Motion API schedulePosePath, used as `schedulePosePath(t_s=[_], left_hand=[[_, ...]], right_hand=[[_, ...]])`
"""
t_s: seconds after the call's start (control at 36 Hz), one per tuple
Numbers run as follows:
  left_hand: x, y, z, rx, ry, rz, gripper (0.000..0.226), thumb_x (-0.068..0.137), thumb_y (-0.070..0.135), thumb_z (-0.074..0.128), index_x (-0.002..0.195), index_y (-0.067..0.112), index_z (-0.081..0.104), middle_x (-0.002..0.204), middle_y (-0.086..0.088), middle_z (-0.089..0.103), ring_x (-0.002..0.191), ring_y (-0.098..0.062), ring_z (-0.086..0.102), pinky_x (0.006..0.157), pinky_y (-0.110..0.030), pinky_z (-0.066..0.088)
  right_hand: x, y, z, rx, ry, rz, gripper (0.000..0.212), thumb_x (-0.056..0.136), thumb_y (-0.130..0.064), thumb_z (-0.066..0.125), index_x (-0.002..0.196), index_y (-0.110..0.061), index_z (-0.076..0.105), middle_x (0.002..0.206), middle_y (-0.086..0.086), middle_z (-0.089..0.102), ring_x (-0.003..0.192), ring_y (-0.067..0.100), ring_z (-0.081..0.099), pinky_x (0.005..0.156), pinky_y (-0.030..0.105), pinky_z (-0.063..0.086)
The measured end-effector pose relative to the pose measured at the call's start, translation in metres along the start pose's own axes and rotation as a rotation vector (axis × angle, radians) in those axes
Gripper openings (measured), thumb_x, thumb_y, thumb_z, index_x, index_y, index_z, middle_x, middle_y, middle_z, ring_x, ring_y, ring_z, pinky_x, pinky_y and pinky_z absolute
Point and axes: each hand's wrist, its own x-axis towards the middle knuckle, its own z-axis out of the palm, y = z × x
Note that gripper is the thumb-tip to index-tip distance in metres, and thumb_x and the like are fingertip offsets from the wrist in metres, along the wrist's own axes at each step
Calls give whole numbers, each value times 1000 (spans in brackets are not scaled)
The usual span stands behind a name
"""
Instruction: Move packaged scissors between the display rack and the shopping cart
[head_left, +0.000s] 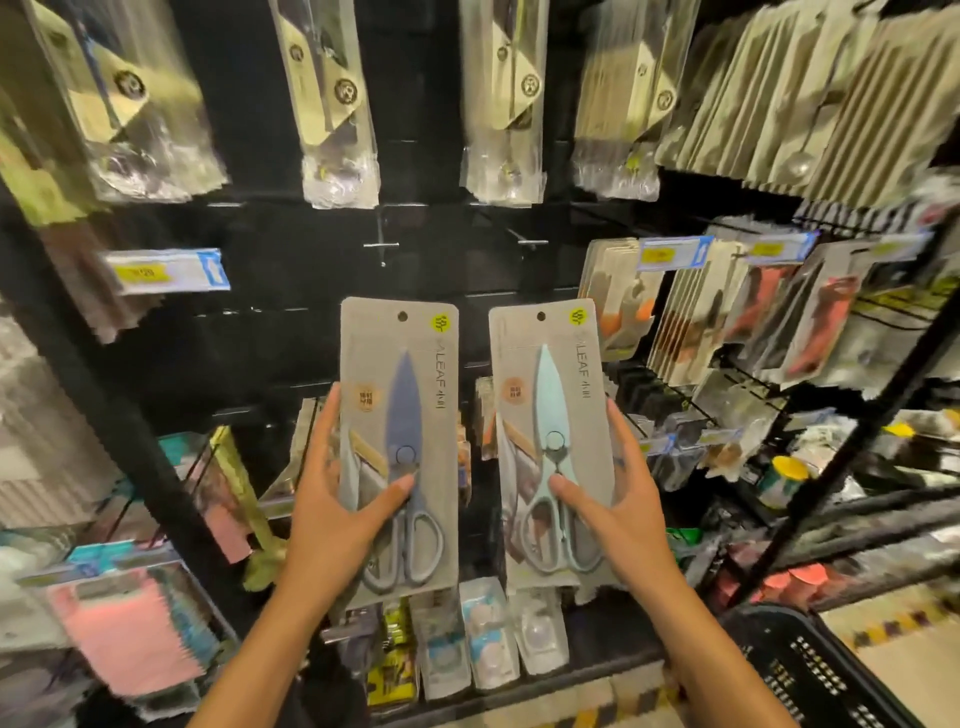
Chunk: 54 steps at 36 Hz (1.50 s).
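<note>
Currently we hold two packs of scissors upright in front of the display rack (156, 415), one in each hand, faces toward us. Our left hand (337, 499) grips the dark-blue scissors pack (400, 447) by its lower left edge: thumb pressed across the front near the pivot, the other fingers wrapped behind the card, their tips showing along the left edge. Our right hand (618, 509) grips the pale-teal scissors pack (550, 441) in mirror fashion, thumb on the front beside the handles, fingers curled round the right edge.

Both packs sit side by side, a narrow gap between them, hang-holes at the top. Above them, two bare pegs (384, 245) project from the dark back panel; holding low and upright likely keeps the holes free for threading, though direction of transfer cannot be read from this moment alone.

The shopping cart (810, 670), a dark plastic basket, shows at the near right corner, well apart from both packs.

Surroundings: clear-bagged goods (337, 104) hang in the upper row; a price tag (166, 270) sits at left; carded items fill the wire shelving (831, 415) at right. Edges of the view are smeared, so small print is unreadable.
</note>
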Motion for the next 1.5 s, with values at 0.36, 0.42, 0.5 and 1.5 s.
schedulePosePath(t_s=[0.36, 0.42, 0.5, 1.5], left_hand=[[66, -5, 27, 1, 30, 40, 105, 77, 19, 83, 155, 53, 21, 159, 26, 34, 143, -8, 44, 113, -52, 45], [71, -3, 31, -1, 40, 43, 106, 76, 19, 83, 155, 54, 21, 159, 23, 36, 143, -12, 45, 111, -53, 46], [75, -2, 37, 23, 59, 52, 106, 76, 20, 83, 154, 55, 21, 160, 22, 35, 143, -15, 45, 111, -55, 45], [94, 3, 53, 35, 105, 93, 105, 79, 13, 82, 155, 53, 22, 157, 26, 36, 140, -9, 49, 106, -41, 52]], right_hand=[[85, 13, 3, 28, -16, -32, 90, 85, -10, 79, 155, -37, 29, 149, -32, 39, 129, -10, 49, 92, 11, 51], [95, 16, 3, 50, -20, -38, 90, 85, -8, 79, 155, -37, 29, 150, -26, 43, 129, -6, 53, 93, 13, 52], [107, 20, 1, 66, -54, -45, 91, 85, -10, 79, 154, -41, 30, 151, -20, 46, 129, 0, 55, 98, 24, 54], [150, 51, 25, -87, -221, -11, 93, 97, -27, 66, 156, -51, -1, 139, -58, 24, 126, -26, 38, 97, 2, 38]])
